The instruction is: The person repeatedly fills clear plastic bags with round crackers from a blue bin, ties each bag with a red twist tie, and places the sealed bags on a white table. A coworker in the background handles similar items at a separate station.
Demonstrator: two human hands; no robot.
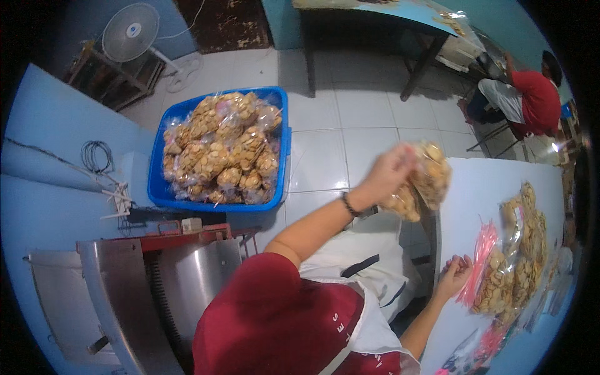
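My left hand (393, 164), with a dark bracelet at the wrist, grips clear plastic packaging filled with round brown chips (432, 176). It is raised over the floor beside the near corner of the white table, and its contents hang in two blurred lumps; whether they are two bags cannot be told. My right hand (455, 274) is over the table's left edge, fingers loosely curled and apart, nothing visible in it. Just beside it lies a bundle of pink plastic ties (479, 262). Several filled bags of chips (520, 262) lie on the table beyond the ties.
A blue plastic tub (284, 140) heaped with bagged chips stands at left. Below it is a metal machine (112, 290). A pedestal fan (133, 30) and a long table (375, 7) are farther back. A person in red (534, 103) sits at upper right.
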